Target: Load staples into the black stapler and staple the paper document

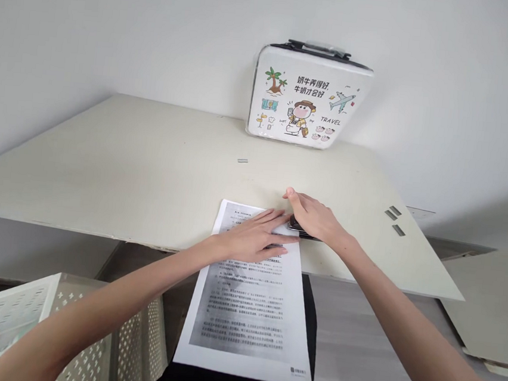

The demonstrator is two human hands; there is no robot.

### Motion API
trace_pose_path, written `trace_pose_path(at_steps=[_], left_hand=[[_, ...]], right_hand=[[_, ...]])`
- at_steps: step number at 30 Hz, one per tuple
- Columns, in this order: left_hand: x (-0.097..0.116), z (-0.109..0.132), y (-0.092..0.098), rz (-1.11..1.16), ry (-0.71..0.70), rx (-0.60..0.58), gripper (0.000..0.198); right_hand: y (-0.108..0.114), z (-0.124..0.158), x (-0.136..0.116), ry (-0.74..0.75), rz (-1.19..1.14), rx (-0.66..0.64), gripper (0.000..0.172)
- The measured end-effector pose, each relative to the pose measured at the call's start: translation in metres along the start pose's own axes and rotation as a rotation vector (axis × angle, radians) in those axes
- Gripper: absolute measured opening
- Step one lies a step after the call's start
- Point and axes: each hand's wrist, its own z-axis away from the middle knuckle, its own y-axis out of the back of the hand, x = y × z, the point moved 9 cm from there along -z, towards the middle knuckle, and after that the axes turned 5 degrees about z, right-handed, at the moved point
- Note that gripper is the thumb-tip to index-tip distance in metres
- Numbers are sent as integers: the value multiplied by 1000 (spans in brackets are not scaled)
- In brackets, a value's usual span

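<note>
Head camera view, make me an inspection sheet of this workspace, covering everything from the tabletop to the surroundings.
Surface: pale table, bare toward its left.
Job's things: printed paper, overhanging the near edge; black stapler-like tool at its right side, mostly hidden.
Clutter: single staple strip beyond the paper; three staple strips near the right edge; cartoon-printed case standing at the back.
Hands: left hand spread on the paper; right hand over the tool.
Cables: nothing seen.
Surroundings: light wall behind; perforated bin lower left.
</note>
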Motion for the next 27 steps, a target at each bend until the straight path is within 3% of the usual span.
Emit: trace_pose_path(at_steps=[27], left_hand=[[0,-1,1,68,-11,26,46]], right_hand=[[-2,-3,-1,12,11,-17,83]])
